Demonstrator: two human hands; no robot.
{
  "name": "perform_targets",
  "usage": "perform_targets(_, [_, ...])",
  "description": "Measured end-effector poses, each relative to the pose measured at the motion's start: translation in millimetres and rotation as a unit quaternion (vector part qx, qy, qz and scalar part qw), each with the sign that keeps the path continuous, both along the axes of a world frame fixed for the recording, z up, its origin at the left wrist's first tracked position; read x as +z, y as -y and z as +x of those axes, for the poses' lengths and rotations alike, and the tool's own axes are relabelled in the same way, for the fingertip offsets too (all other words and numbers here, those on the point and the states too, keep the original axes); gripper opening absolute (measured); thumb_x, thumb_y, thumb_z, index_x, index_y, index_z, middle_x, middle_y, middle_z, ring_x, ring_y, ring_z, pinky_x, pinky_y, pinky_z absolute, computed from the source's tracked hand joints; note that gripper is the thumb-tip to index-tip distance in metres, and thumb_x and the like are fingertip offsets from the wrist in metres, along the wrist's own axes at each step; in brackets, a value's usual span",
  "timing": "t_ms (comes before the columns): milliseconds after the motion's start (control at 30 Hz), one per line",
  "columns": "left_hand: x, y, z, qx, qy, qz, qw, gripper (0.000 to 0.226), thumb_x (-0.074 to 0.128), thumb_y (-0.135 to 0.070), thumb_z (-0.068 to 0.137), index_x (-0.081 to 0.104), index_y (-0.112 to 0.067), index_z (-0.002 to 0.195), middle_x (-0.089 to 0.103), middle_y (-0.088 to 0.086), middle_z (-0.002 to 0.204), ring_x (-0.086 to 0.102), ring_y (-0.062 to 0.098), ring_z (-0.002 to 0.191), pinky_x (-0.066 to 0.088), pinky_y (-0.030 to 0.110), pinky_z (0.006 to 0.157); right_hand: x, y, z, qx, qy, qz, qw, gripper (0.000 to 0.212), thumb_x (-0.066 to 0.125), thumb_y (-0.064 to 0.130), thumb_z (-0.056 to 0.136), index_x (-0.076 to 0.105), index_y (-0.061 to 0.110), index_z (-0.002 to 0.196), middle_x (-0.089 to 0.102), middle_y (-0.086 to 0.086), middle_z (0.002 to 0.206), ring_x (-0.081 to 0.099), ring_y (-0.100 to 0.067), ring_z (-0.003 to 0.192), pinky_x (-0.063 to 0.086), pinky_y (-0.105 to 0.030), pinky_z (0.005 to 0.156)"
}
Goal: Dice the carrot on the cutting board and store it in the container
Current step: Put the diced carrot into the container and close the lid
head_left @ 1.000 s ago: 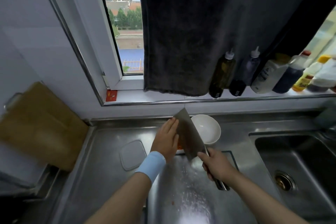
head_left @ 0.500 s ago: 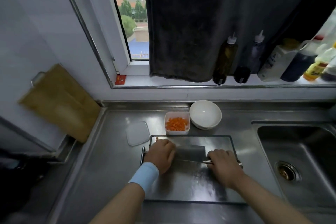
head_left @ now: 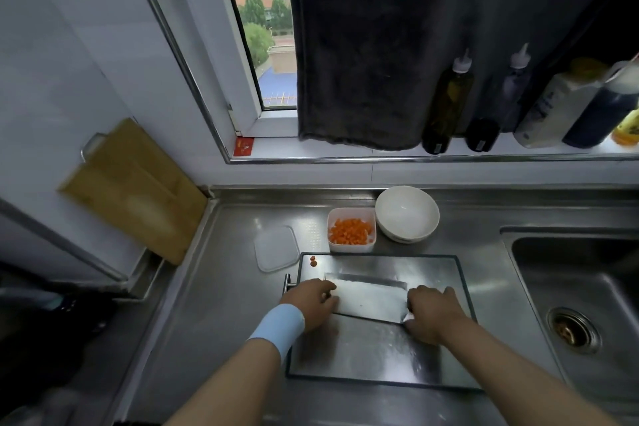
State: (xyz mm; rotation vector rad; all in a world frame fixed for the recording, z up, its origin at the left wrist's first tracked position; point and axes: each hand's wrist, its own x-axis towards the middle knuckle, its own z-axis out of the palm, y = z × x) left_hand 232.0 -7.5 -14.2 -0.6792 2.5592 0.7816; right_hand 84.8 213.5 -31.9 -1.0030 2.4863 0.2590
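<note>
A steel cutting board (head_left: pixel 432 349) lies on the counter in front of me. A wide cleaver (head_left: pixel 368 297) lies nearly flat across it. My right hand (head_left: pixel 434 311) grips the cleaver's handle at the blade's right end. My left hand (head_left: pixel 313 301) rests at the blade's left end, fingers curled against it. A small white container (head_left: pixel 351 245) behind the board holds diced carrot (head_left: pixel 351 231). Two stray carrot bits (head_left: pixel 313 260) lie at the board's far left corner.
The container's clear lid (head_left: pixel 276 248) lies left of it. A white bowl (head_left: pixel 407 213) stands to its right. A sink (head_left: pixel 584 294) is at the right. A wooden board (head_left: pixel 131 190) leans on the left wall. Bottles (head_left: pixel 446 104) line the windowsill.
The cleaver came down from tipping over the container to lie across the board. Both hands came back with it. My view has dropped lower and closer.
</note>
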Motion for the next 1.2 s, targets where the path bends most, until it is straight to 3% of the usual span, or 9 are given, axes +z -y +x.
perform_targets(67, [0, 16, -4, 0.018, -0.016, -0.006, 1.000, 0.041, 0.044, -0.041, 0.095, 0.049, -0.034, 0.135, 0.052, -0.009, 0.137, 0.051, 0.015, 0.122, 0.041, 0.034, 0.103, 15, 22, 1, -0.008, -0.031, 0.001, 0.999, 0.050, 0.047, 0.053, 0.086, 0.053, 0.021, 0.124, 0.057, -0.003, 0.125, 0.055, -0.025, 0.116, 0.029, -0.047, 0.104])
perform_targets(200, [-2, 57, -15, 0.031, -0.042, -0.033, 0.998, 0.037, 0.045, -0.032, 0.096, 0.049, -0.032, 0.133, 0.050, -0.005, 0.135, 0.049, 0.018, 0.121, 0.042, 0.035, 0.102, 36, 84, 5, -0.011, 0.018, -0.154, 0.988, 0.029, 0.053, 0.032, 0.087, 0.054, 0.019, 0.113, 0.056, -0.006, 0.122, 0.054, -0.026, 0.111, 0.040, -0.036, 0.092])
perform_targets(333, [-8, 103, -21, 0.065, -0.046, -0.045, 0.996, 0.045, 0.046, -0.030, 0.096, 0.040, -0.026, 0.140, 0.039, -0.004, 0.144, 0.041, 0.020, 0.129, 0.039, 0.037, 0.105, 34, 150, 15, 0.002, 0.089, -0.207, 0.974, 0.035, 0.055, 0.020, 0.090, 0.056, 0.017, 0.124, 0.053, -0.007, 0.129, 0.052, -0.027, 0.116, 0.043, -0.034, 0.095])
perform_targets(467, [-20, 145, -23, 0.121, -0.020, -0.064, 0.990, 0.056, 0.047, -0.027, 0.093, 0.030, -0.024, 0.146, 0.021, -0.003, 0.155, 0.027, 0.024, 0.138, 0.033, 0.040, 0.109, 18, 206, 23, 0.000, 0.131, -0.213, 0.968, 0.038, 0.056, 0.017, 0.091, 0.056, 0.017, 0.129, 0.053, -0.007, 0.129, 0.051, -0.027, 0.120, 0.043, -0.035, 0.098])
perform_targets(600, [-36, 168, -25, 0.183, 0.030, -0.048, 0.982, 0.064, 0.047, -0.027, 0.091, 0.020, -0.022, 0.149, 0.006, 0.003, 0.159, 0.016, 0.028, 0.142, 0.028, 0.044, 0.111, 1, 244, 29, -0.005, 0.165, -0.155, 0.974, 0.063, 0.057, 0.019, 0.087, 0.041, 0.024, 0.147, 0.047, -0.007, 0.142, 0.046, -0.029, 0.130, 0.041, -0.038, 0.107])
perform_targets(767, [-46, 177, -30, 0.287, 0.011, 0.044, 0.957, 0.068, 0.055, -0.029, 0.089, 0.023, -0.022, 0.148, 0.031, 0.008, 0.149, 0.030, 0.031, 0.135, 0.036, 0.042, 0.107, -16, 267, 39, 0.010, 0.160, -0.097, 0.982, 0.073, 0.056, 0.028, 0.090, 0.025, 0.030, 0.156, 0.046, -0.012, 0.145, 0.043, -0.033, 0.130, 0.036, -0.041, 0.107])
perform_targets(933, [-38, 191, -38, 0.422, -0.102, 0.126, 0.892, 0.059, 0.057, -0.021, 0.089, 0.035, -0.027, 0.144, 0.042, 0.009, 0.138, 0.052, 0.031, 0.114, 0.046, 0.042, 0.099, -17, 265, 39, -0.045, 0.200, -0.168, 0.964, 0.085, 0.065, 0.023, 0.083, 0.021, 0.027, 0.156, 0.035, -0.011, 0.144, 0.039, -0.033, 0.131, 0.036, -0.040, 0.111])
perform_targets(1067, [-10, 178, -57, 0.427, -0.202, 0.244, 0.847, 0.039, 0.038, -0.011, 0.097, 0.054, -0.029, 0.128, 0.060, 0.006, 0.111, 0.060, 0.024, 0.084, 0.054, 0.036, 0.071, 1, 251, 29, -0.092, 0.252, -0.293, 0.918, 0.093, 0.076, 0.016, 0.078, 0.026, 0.028, 0.155, 0.026, 0.000, 0.146, 0.044, -0.027, 0.130, 0.047, -0.038, 0.106])
perform_targets(1200, [23, 146, -86, 0.460, -0.243, 0.318, 0.793, 0.031, 0.035, -0.005, 0.095, 0.061, -0.014, 0.110, 0.061, 0.014, 0.091, 0.059, 0.026, 0.068, 0.053, 0.030, 0.050, 26, 235, 14, -0.035, 0.162, -0.330, 0.929, 0.083, 0.077, 0.030, 0.077, 0.037, 0.032, 0.150, 0.034, 0.004, 0.147, 0.038, -0.018, 0.130, 0.040, -0.037, 0.108])
